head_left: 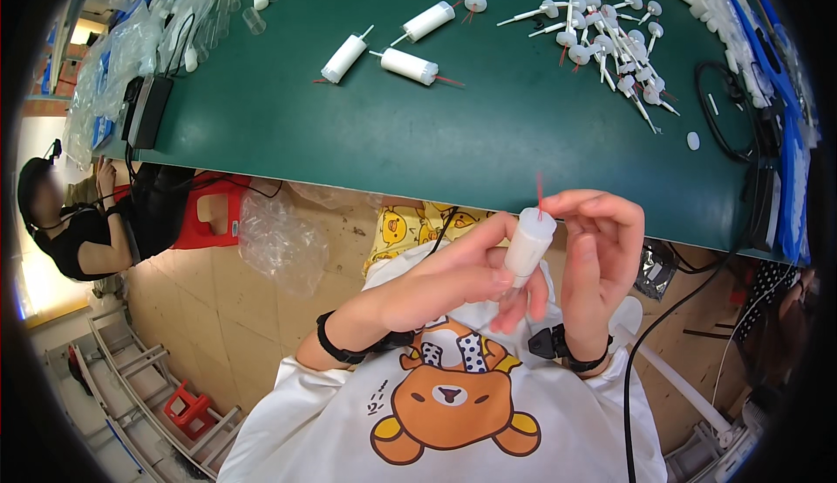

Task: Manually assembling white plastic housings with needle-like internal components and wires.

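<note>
In front of my chest, off the table's near edge, my left hand (445, 278) grips a white cylinder (528, 246) between thumb and fingers. The cylinder stands tilted, with thin red wires (540, 188) rising from its capped upper end. Clear tubing seems to show at its lower end, partly hidden by my fingers. My right hand (608, 243) is beside it, fingers curved and thumb apart. Its index fingertip is at the rim of the cap, next to the wires; whether it presses there I cannot tell.
On the green table (349, 134) lie similar white cylinders (410, 66), a pile of white stemmed discs (610, 43), and a loose white cap (693, 140). Clear tubes (255, 21) and plastic bags (118, 64) are at the far left. A black cable (641, 370) hangs right of me. Another person (87, 230) sits left.
</note>
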### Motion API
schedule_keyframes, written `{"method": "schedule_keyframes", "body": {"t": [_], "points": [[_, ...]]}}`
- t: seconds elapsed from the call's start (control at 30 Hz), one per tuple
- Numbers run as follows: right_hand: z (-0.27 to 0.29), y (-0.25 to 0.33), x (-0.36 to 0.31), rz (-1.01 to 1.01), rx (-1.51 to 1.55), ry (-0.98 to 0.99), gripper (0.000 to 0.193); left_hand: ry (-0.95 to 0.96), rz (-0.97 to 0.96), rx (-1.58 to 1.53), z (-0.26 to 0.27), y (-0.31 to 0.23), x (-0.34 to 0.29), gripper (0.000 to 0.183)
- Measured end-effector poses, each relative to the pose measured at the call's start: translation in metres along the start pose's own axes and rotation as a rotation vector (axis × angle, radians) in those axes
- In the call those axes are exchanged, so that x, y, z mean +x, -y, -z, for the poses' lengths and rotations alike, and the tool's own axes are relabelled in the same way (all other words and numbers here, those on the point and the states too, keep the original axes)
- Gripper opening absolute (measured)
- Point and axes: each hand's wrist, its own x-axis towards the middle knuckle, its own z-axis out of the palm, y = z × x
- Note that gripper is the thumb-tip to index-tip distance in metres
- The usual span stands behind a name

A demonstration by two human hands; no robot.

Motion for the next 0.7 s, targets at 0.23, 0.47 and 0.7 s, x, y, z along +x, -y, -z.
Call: {"method": "schedule_keyframes", "body": {"t": [0.23, 0.47, 0.7], "points": [[-0.002, 0.0, 0.008, 0.06, -0.244, 0.138, 0.028, 0.049, -0.03, -0.121, 0.011, 0.015, 0.006, 0.044], [-0.004, -0.001, 0.012, 0.081, -0.278, 0.111, 0.03, 0.012, -0.04, 0.024, 0.013, 0.019, 0.005, 0.048], [-0.006, 0.003, 0.013, 0.202, -0.558, 0.159, 0.031, -0.059, -0.076, 0.146, 0.016, 0.02, 0.003, 0.046]]}}
